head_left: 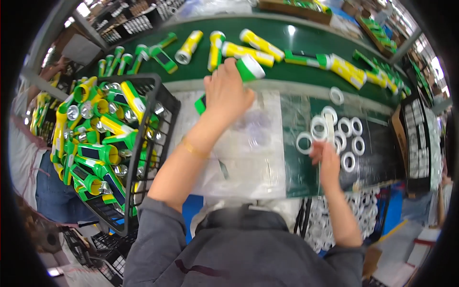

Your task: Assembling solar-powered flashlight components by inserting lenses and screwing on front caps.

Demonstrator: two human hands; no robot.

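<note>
My left hand (225,91) is wrapped round a green flashlight (248,71) with a white ring at its wide head; the body runs under my palm, tilted from lower left to upper right. It is held above the far part of the worktable (258,162), near the conveyor. My right hand (328,162) is over the right side of the table among loose white rings (319,128). Its fingers look parted and slightly bent, with the tips beside a white ring (304,143); nothing shows held in them.
A black crate (155,119) heaped with green and yellow flashlights (95,153) stands at the left. More flashlights lie along the green conveyor (201,79) across the back. Many white rings (334,222) fill a container below the table edge. A black box (415,138) stands at the right.
</note>
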